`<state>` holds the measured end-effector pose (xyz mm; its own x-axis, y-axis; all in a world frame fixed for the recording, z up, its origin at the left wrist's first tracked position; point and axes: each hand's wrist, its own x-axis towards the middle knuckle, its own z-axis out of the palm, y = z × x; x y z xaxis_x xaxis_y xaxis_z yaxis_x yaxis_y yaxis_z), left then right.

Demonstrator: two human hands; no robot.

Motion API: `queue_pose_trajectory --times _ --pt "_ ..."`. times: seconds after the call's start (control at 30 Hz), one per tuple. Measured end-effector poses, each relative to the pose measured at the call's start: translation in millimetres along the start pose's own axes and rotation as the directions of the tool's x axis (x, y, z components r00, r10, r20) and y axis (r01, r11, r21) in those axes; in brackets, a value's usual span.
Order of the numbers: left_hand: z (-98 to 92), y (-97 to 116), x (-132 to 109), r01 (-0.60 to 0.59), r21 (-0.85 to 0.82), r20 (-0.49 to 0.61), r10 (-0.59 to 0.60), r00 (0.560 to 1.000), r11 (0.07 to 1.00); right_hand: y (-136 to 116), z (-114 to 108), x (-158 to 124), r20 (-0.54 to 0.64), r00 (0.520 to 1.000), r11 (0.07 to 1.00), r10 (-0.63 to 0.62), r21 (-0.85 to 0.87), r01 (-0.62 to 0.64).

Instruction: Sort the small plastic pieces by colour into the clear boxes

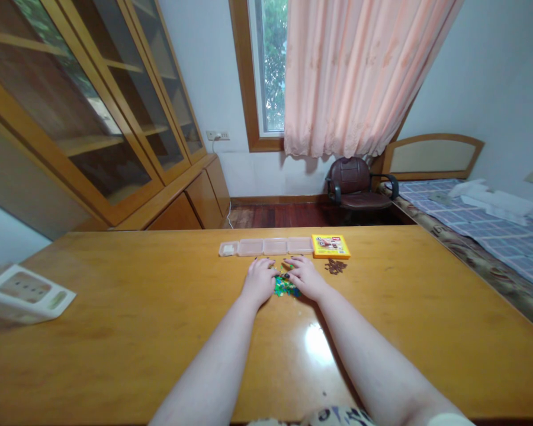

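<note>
Counter [137, 296]: row of clear trays [275, 247], long axis sideways, just left of the yellow box [331, 247]. My left hand [259, 281] and right hand [308, 279], palms down, fingers loosely spread, flank green-blue pieces [285, 287], left of and nearer me than the box. Pieces point every way; overall long axis unclear.

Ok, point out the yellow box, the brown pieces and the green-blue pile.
Yellow box [331, 246]: head view, middle of its top.
Brown pieces [336, 267]: head view, middle of the heap.
Green-blue pile [286, 287]: head view, its exposed middle.
</note>
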<state>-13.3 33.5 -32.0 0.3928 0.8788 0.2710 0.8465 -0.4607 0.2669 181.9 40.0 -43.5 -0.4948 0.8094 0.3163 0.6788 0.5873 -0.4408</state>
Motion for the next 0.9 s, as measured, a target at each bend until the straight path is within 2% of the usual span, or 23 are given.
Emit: queue_pose_trajectory --times 0.1,0.27,0.37,0.53,0.77,0.9 --pt "-1.2 0.5 -0.5 -0.010 -0.005 -0.006 0.010 1.000 1.000 1.9 1.2 0.2 -0.022 0.999 0.999 0.041 -0.024 -0.042" --pt "-7.1 3.5 -1.3 -0.005 0.009 -0.064 0.005 0.998 1.000 4.3 -0.4 1.6 -0.137 0.979 0.986 0.150 -0.053 -0.158" --pt "-8.6 4.0 -1.4 -0.019 -0.004 -0.061 0.018 0.998 1.000 4.5 -1.8 1.8 -0.196 0.969 0.987 0.149 -0.038 -0.159" --pt "-4.7 3.2 -0.9 -0.047 -0.008 -0.036 0.047 0.998 0.999 3.9 -1.5 0.6 -0.127 0.992 1.000 0.021 0.024 -0.018" --pt "-1.6 3.3 0.1 -0.050 -0.032 0.024 0.051 0.998 0.998 2.3 -2.8 1.5 -0.106 0.994 1.000 0.024 0.012 -0.023" --pt "1.1 2.0 0.3 0.003 -0.042 0.021 -0.002 1.000 0.999 1.2 -4.1 1.5 -0.109 0.994 0.999 0.032 0.007 -0.032"
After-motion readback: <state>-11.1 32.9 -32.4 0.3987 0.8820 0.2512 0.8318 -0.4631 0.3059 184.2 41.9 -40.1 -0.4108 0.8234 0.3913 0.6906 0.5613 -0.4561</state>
